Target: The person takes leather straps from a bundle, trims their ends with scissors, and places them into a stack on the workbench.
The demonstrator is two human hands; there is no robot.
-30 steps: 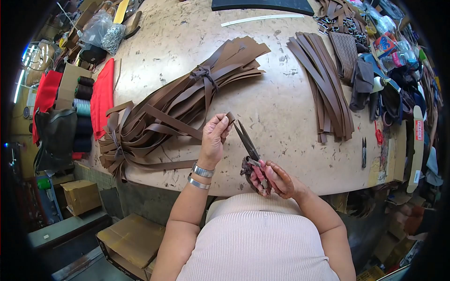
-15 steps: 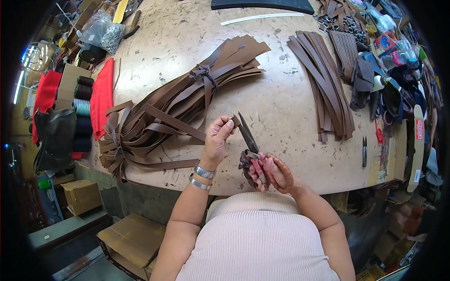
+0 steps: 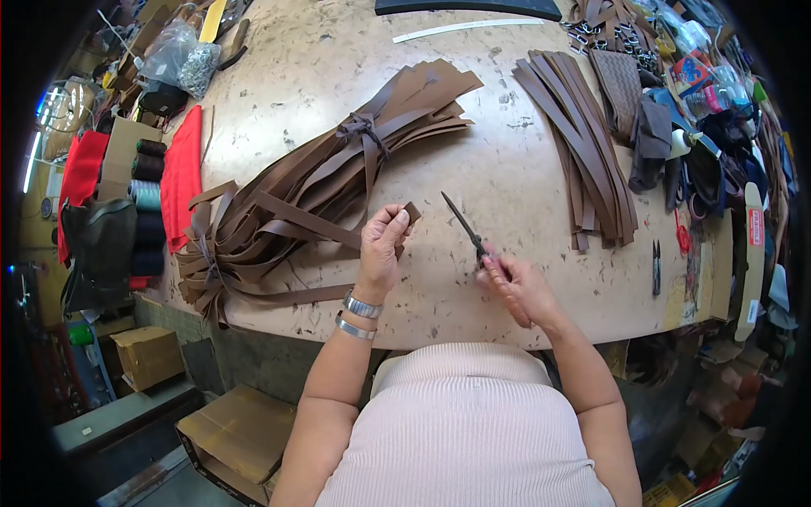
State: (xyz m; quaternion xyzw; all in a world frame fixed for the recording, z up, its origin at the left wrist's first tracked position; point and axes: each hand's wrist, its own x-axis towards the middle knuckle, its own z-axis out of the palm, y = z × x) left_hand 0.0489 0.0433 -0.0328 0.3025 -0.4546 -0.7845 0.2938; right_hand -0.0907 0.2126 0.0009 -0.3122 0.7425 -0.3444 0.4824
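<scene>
Scissors are swinging clear of the strap end.
The left hand (image 3: 384, 245) is pinching a brown strap (image 3: 412, 212) between thumb and fingers, its tip jutting past them above the table (image 3: 439, 296); the right hand (image 3: 519, 287) is gripping scissors (image 3: 461, 220) by their blurred handles. Half a second ago the blades were standing just beside that tip; now they are pointing away, leaving it free of them. Beyond, a tied strap bundle (image 3: 312, 182) is lying to the left, loose straps (image 3: 583, 152) to the right.
</scene>
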